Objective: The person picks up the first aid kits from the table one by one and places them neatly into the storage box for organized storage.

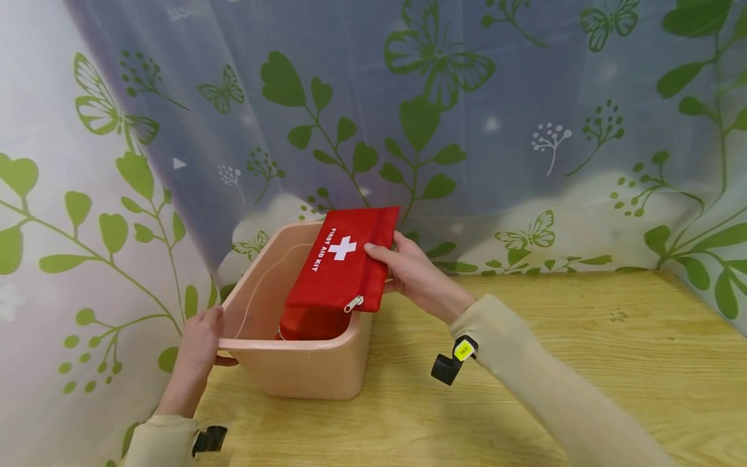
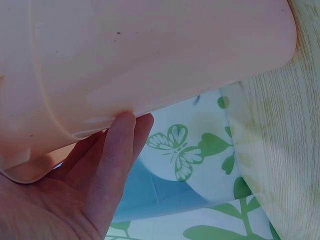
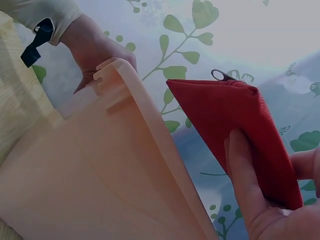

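Observation:
A peach plastic bin (image 1: 303, 371) stands on the wooden table, its mouth facing up. My left hand (image 1: 195, 344) grips the bin's rim at the near left corner, thumb on top; its fingers show under the rim in the left wrist view. In my right hand (image 1: 423, 280) is a flat red pouch (image 1: 309, 282) printed "FIRST AID KIT" with a white cross, pinched at its zipped edge between thumb and fingers. The pouch hangs tilted over the bin's right side. Inside the bin lies a second red, zipped case (image 1: 318, 325), partly hidden under the pouch.
The wooden table (image 1: 525, 363) stretches away to the right of the bin. A curtain (image 1: 350, 130) with green leaves and butterflies hangs close behind and to the left. Small black wrist cameras (image 1: 447, 368) sit on both sleeves.

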Available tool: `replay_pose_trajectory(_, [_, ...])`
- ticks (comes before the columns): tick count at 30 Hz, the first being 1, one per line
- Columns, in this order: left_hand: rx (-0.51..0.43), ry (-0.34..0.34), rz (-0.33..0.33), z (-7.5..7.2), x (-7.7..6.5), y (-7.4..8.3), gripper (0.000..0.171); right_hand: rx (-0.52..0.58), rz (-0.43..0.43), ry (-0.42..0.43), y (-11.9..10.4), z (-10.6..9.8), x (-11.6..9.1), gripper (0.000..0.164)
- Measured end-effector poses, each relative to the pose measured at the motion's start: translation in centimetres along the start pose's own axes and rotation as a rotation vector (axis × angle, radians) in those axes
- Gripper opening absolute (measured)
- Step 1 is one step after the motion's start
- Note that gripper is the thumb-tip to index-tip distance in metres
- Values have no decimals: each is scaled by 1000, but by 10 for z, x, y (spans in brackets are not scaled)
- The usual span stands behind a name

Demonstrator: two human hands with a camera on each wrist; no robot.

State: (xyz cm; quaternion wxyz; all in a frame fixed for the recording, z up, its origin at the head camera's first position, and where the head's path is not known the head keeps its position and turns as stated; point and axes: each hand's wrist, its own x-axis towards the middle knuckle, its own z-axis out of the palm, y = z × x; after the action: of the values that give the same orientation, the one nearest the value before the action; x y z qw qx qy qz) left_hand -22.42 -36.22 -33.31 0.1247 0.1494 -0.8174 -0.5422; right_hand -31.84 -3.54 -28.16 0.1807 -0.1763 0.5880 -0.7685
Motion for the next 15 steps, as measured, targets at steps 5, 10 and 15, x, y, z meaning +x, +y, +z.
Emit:
replay_pose_trajectory(5, [-12,-1,1,0,0,-1,61,-17,-2,-16,2,9,6,49])
replay_pose_trajectory(10, [-10,-4,5,0,0,-1,61,-35,-3,-28,6,15,10,48])
replay_pose_trajectory(15, [-12,1,8,0,1,-2,61,-73,-6,-38,10,20,17,50])
